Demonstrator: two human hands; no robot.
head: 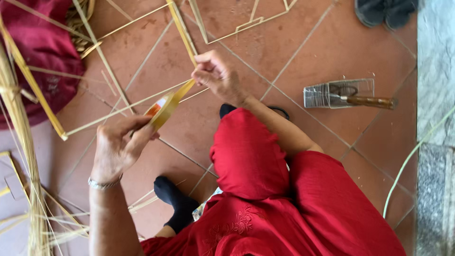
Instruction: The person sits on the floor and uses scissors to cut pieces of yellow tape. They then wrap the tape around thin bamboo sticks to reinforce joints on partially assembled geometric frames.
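Tape roll (161, 110) between left-hand fingers (137, 128)

Bare tile (327, 52) right of hands; bamboo strips (102, 57) crisscross left; wire basket (339, 93) farther right.

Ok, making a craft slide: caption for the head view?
Left hand and right hand stretch yellow tape across bamboo strips.

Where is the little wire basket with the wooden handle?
In the head view, the wire basket lies on the tiled floor at the right, beyond the right hand and below the dark shoes.
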